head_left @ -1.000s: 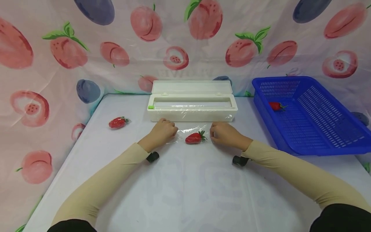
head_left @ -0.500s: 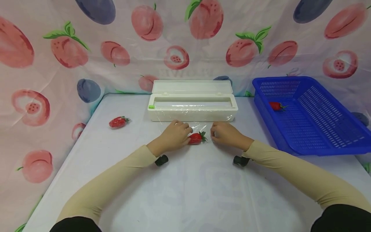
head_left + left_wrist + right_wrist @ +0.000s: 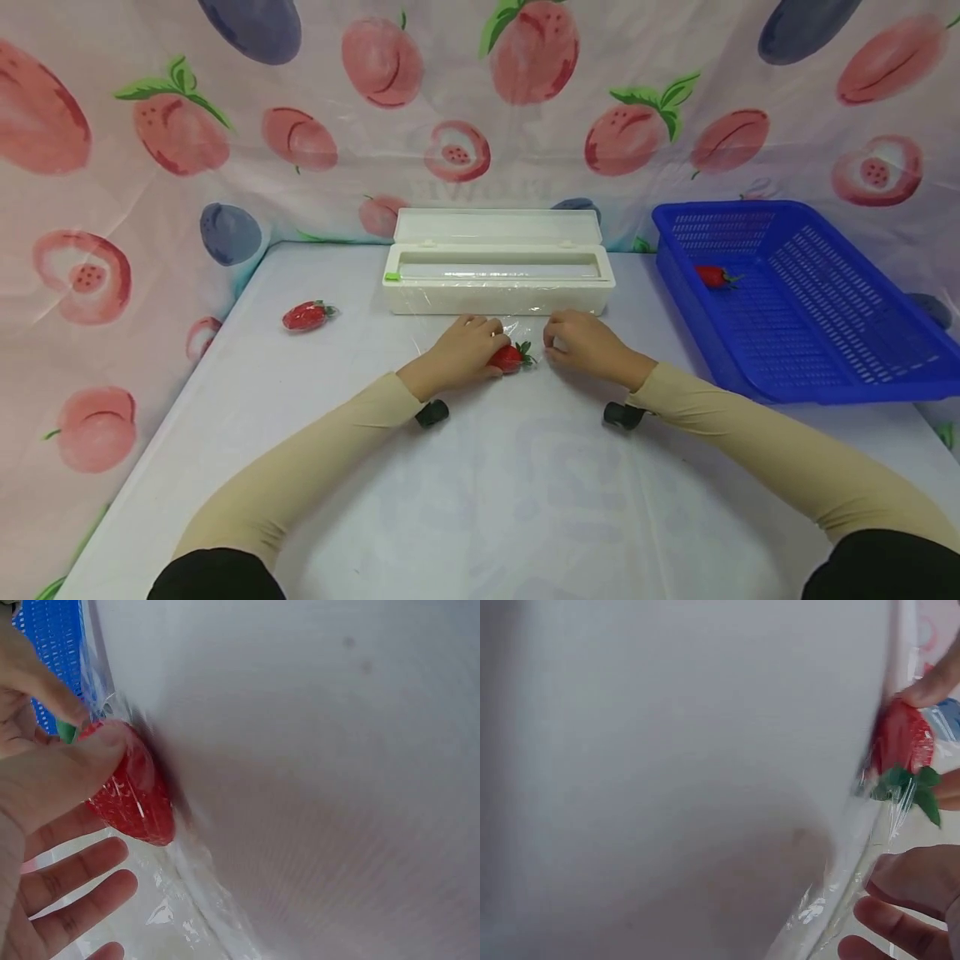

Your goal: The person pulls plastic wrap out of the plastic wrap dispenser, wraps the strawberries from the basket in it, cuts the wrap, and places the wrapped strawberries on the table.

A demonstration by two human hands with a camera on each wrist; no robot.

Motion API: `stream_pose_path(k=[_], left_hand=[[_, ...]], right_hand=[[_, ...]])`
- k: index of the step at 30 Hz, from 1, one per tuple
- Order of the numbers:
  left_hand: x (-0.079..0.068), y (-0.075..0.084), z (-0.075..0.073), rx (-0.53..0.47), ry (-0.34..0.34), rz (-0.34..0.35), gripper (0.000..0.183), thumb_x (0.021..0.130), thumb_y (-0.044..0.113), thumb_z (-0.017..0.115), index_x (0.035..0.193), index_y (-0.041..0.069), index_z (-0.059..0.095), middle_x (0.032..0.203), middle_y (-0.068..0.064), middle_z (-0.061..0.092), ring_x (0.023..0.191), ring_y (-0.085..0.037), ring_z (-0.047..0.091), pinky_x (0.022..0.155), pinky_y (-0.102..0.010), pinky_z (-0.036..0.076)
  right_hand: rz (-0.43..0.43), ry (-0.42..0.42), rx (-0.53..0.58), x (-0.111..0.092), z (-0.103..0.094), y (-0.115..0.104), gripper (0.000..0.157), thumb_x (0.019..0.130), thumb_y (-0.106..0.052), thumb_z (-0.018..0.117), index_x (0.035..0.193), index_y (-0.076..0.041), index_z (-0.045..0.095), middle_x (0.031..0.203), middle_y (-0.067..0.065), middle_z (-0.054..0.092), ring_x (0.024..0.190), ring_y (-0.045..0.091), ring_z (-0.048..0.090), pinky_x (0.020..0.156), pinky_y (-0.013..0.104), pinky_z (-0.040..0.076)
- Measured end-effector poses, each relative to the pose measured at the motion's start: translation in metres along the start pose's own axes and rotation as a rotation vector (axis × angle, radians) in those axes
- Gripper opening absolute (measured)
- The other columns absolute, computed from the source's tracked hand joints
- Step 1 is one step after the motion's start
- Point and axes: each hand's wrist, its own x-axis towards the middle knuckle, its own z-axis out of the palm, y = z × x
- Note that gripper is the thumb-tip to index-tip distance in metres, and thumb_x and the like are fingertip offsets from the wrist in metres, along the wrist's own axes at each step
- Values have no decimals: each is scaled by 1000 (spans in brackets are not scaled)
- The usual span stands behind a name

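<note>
A red strawberry (image 3: 510, 358) with green leaves lies on the white table in front of a cling film dispenser (image 3: 498, 298). Clear film (image 3: 161, 907) covers it, glossy and wrinkled. My left hand (image 3: 467, 352) holds the berry's tip end between thumb and index finger, as the left wrist view shows; its other fingers (image 3: 75, 881) are spread. At the leafy end, my right hand (image 3: 588, 346) has its thumb and fingers together on the film (image 3: 817, 907), seemingly pinching it; the exact contact is partly hidden. The leaves (image 3: 911, 787) point toward the right hand.
Another strawberry (image 3: 307, 316), shiny as if wrapped, lies at the left of the table. A blue plastic basket (image 3: 757, 379) stands on the right with a strawberry (image 3: 715, 277) inside. The dispenser's lid (image 3: 498, 225) is raised, showing the film roll. A fruit-print cloth (image 3: 525, 133) hangs behind.
My left hand has moved right, from the film's left side onto the strawberry, and now holds it. My right hand has stayed almost in place.
</note>
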Motion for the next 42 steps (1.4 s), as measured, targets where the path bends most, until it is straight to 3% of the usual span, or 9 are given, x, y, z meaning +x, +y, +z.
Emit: stream_pose_path(k=[6,12,14,20,23,33,42], left_hand=[[2,-2,2,-25,-16,-2,42,84,40,68,117,14,61,117,-6,59,115,-26,53,103,-41,36],[1,-4,2,-43,-32,-28,41,85,41,66,116,15,62,114,-5,59,115,-25,53,104,-41,36],[1,-6,2,-50,-43,-36,41,85,41,65,117,15,62,114,-4,59,115,-24,54,104,-41,35],[1,-10,0,-93,-42,-34,38,87,40,63,116,15,63,110,-4,59,109,-22,55,101,-39,38],[2,-11,-1,-125,-35,-18,36,87,41,63,113,16,65,107,-3,60,105,-22,55,98,-39,40],[1,-11,3,-146,-9,-3,34,87,39,64,111,16,66,101,-3,60,97,-21,54,92,-37,42],[-1,-11,4,-180,-31,-53,40,89,42,59,116,13,65,104,-4,59,100,-21,53,95,-37,40]], right_hand=[[-12,-40,-56,2,7,7,4,77,-4,69,76,-8,68,80,5,64,76,22,60,70,36,50],[63,38,-6,0,-9,6,7,79,-6,71,86,-6,67,86,7,65,84,24,61,76,38,51],[-10,84,5,0,-13,2,11,79,-8,72,88,-6,67,87,6,65,84,22,62,77,37,52],[-457,245,-136,3,-7,-17,19,73,-13,79,90,-10,70,84,2,66,79,18,62,72,33,50],[-544,256,-224,5,1,-22,23,73,-16,79,94,-13,71,83,-1,66,77,16,60,69,29,47],[-608,263,-339,9,7,-23,31,72,-19,79,98,-14,64,90,0,66,82,17,61,72,31,48],[-520,184,-293,16,12,-20,31,74,-21,79,100,-14,64,89,-1,71,84,15,66,77,33,51]])
